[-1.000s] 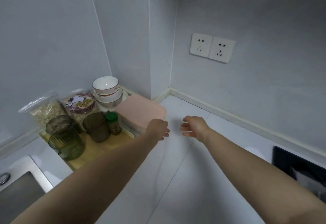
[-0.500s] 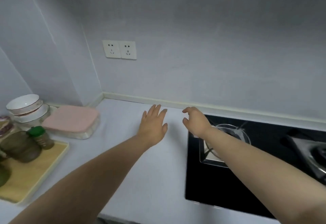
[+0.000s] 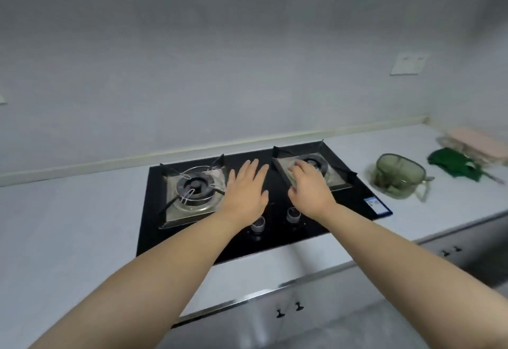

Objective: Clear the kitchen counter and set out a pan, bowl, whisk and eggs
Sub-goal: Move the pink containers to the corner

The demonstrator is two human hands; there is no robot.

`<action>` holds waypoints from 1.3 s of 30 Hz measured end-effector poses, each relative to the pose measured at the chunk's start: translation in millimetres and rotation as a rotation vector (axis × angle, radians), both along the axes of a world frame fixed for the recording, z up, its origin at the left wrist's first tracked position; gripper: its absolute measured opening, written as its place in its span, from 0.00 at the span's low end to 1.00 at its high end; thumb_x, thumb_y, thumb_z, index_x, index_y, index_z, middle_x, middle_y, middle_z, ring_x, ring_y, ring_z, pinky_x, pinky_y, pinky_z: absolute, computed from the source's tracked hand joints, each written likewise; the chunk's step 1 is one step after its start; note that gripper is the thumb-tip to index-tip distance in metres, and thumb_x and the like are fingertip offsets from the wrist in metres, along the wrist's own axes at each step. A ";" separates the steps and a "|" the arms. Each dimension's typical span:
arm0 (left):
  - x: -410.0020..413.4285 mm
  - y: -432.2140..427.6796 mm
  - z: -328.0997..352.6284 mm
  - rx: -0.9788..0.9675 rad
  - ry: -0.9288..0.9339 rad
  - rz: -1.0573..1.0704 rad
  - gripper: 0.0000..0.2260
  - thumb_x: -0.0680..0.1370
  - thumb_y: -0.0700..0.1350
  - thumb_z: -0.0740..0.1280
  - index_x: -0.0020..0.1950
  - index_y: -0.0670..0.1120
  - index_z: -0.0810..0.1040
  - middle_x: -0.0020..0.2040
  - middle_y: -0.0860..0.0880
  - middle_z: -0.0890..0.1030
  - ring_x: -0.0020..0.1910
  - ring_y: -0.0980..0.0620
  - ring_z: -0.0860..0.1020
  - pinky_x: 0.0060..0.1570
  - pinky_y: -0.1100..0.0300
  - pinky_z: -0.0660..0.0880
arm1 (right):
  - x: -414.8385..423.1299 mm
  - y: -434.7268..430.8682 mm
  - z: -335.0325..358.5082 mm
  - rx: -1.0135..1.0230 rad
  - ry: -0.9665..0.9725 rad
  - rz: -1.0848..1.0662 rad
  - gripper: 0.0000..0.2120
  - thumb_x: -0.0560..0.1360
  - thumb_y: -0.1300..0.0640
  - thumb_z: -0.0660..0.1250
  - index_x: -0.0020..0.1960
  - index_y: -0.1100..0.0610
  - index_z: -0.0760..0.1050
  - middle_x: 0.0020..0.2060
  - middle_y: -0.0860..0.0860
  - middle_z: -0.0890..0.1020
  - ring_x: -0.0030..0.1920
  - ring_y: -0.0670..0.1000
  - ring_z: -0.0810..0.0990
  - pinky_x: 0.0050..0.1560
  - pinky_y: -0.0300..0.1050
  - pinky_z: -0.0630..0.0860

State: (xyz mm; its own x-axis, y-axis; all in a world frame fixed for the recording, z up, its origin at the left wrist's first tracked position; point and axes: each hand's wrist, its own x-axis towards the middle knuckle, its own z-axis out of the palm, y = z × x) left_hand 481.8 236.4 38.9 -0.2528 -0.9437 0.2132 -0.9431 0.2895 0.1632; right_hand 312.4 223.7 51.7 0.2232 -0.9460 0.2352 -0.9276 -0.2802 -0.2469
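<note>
Both arms are out over the hob [image 3: 264, 238], and neither of the hands has anything in it. The left hand [image 3: 246, 189] is flat, fingers straight and a little spread, palm down above the black glass between the two burners. The right hand [image 3: 309, 188] sits just beside it, fingers loosely bent, over the near corner of the right burner [image 3: 316, 166]. Whether its fingertips touch the pan support I cannot tell. Nothing pinched, nothing gripped. My read is that these hands are held low and ready while the person looks the worktop over, rather than working on the hob itself.

And the desk [image 3: 68, 225]? It's white and runs off to both sides of the hob. What wants clearing lies to the right, well apart from the right hand. There's a green glass jug [image 3: 398, 179] standing upright with its handle turned to the right. Past it is a green bundle [image 3: 453, 164], cloth or bag, too blurred to say. Behind that a pink-lidded box [image 3: 478, 145] sits close to the wall.

The right hand is the nearer one to the jug, so that looks like the natural reach. The left burner [image 3: 195, 186] with its wire support seems a likely seat for the pan. No pan, bowl, whisk or eggs are in view, so all four are yet to be fetched.
</note>
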 end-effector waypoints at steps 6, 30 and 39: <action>-121.0 -13.9 7.1 -0.035 -0.024 -0.207 0.28 0.80 0.50 0.57 0.78 0.48 0.51 0.78 0.47 0.51 0.77 0.48 0.48 0.74 0.46 0.47 | -117.2 20.9 0.7 -0.003 -0.017 -0.232 0.25 0.71 0.60 0.63 0.68 0.61 0.68 0.66 0.57 0.70 0.68 0.58 0.68 0.68 0.54 0.65; -467.2 -202.5 5.5 0.118 0.038 -0.643 0.27 0.81 0.48 0.54 0.78 0.48 0.48 0.79 0.47 0.47 0.77 0.48 0.46 0.75 0.46 0.45 | -441.7 -85.8 -3.9 0.135 0.111 -0.668 0.30 0.74 0.56 0.60 0.74 0.58 0.58 0.73 0.55 0.60 0.73 0.56 0.59 0.72 0.54 0.57; -552.4 -237.9 -18.6 0.211 0.102 -0.614 0.27 0.82 0.50 0.55 0.78 0.49 0.49 0.78 0.48 0.49 0.77 0.49 0.48 0.75 0.47 0.48 | -520.2 -110.9 -18.9 0.085 -0.008 -0.713 0.28 0.73 0.62 0.61 0.73 0.59 0.62 0.71 0.55 0.66 0.69 0.56 0.64 0.71 0.48 0.59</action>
State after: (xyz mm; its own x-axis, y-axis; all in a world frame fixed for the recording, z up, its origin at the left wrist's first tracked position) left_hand -70.6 -1.6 20.3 -0.7473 -0.6583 0.0907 -0.5932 0.7224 0.3553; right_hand -207.7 112.8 32.8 -0.4572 -0.8761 0.1530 -0.8758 0.4136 -0.2488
